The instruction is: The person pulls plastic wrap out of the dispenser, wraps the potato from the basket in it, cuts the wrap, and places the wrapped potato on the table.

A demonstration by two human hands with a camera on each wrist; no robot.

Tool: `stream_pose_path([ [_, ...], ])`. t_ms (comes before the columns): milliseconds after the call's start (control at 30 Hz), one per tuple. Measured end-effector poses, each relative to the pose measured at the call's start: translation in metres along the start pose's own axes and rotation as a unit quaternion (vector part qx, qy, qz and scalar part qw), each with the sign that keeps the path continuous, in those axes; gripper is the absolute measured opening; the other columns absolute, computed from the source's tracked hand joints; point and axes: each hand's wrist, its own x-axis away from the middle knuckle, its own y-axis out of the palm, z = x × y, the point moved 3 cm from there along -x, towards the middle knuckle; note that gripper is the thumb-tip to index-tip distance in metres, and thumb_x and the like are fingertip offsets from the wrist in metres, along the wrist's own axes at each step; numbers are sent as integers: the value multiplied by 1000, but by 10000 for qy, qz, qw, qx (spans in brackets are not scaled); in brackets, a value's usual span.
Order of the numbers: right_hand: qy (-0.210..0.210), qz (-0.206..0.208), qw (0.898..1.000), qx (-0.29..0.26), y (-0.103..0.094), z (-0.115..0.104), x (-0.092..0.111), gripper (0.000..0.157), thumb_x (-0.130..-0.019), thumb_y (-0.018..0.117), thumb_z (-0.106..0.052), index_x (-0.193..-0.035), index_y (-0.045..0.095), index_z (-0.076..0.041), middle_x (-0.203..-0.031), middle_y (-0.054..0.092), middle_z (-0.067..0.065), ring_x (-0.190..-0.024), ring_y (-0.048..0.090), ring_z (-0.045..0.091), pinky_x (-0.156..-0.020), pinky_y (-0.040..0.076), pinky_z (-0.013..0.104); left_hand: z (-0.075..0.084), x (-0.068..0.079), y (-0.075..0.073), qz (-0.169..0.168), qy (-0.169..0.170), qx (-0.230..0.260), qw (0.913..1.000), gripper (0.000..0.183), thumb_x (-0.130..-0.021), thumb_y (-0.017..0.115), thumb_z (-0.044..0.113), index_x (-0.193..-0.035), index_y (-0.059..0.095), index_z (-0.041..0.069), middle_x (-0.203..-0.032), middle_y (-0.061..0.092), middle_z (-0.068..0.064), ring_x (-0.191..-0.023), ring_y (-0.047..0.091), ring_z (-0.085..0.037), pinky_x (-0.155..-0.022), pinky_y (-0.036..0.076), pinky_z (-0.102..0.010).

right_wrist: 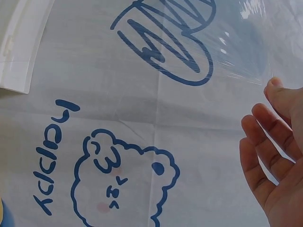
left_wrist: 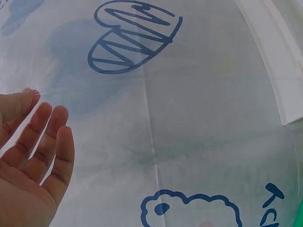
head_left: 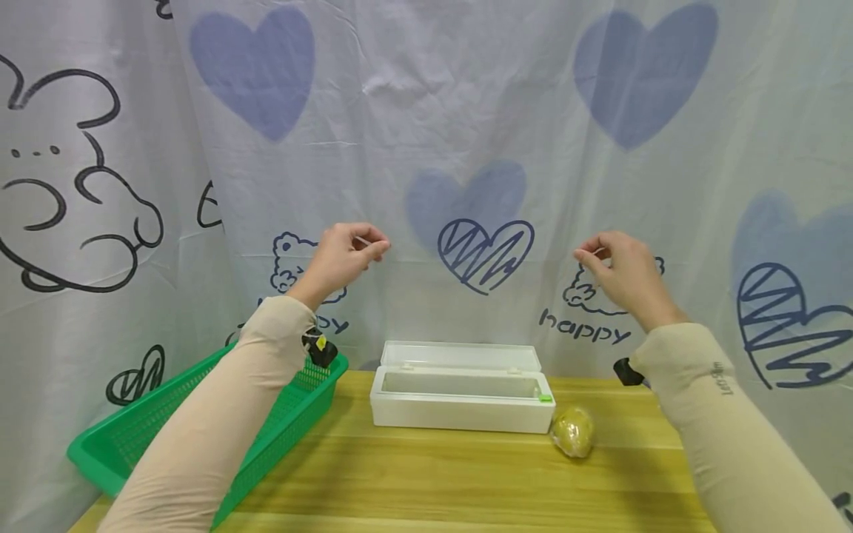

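A sheet of clear cling film is stretched in the air between the two raised hands; glints and fine creases show it in the right wrist view. My left hand pinches one end between thumb and index finger, the other fingers loosely bent. At the opposite end, the right hand pinches the film the same way. Below them on the table stands a long white cling film box, its lid tipped back. Right beside the box's right end lies a yellowish round item in shiny clear wrap.
A green plastic basket stands at the left of the wooden table, partly hidden behind the left forearm. Behind the table hangs a pale curtain printed with hearts and bears. A green piece sits at the box's right front corner.
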Motion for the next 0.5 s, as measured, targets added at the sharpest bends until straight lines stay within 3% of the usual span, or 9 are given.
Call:
stream_pose_path([
  [167,-77,105,9999,-38,-6,-4,3,29,-111,62,-28,-115,69,0,-119,68,23,-110,65,41,-89,53,57,3,4,-5,88,85,4,9999,21,-109,66,27,-114,78,10,-103,77,-18,-82,67,-20,-73,57,-33],
  [267,-156,223,9996,-97,-10,-4,9,30,-110,63,-29,-113,70,0,-118,69,22,-110,67,41,-87,53,51,6,9,-8,109,223,55,9997,21,-108,68,26,-113,78,9,-102,76,-17,-81,67,-20,-73,58,-32],
  [400,-287,244,9991,-206,-13,-3,22,26,-108,66,-27,-109,72,-1,-115,70,20,-104,69,37,-81,51,25,8,24,-10,13,349,182,9992,20,-107,70,26,-111,79,9,-102,77,-15,-82,68,-18,-74,59,-31],
  [500,-419,258,9984,-273,-15,-4,36,23,-108,68,-26,-109,73,-3,-113,71,17,-97,67,23,-76,45,5,9,40,-11,-46,463,273,9985,18,-106,71,26,-110,80,11,-101,78,-11,-82,70,-17,-74,59,-30],
])
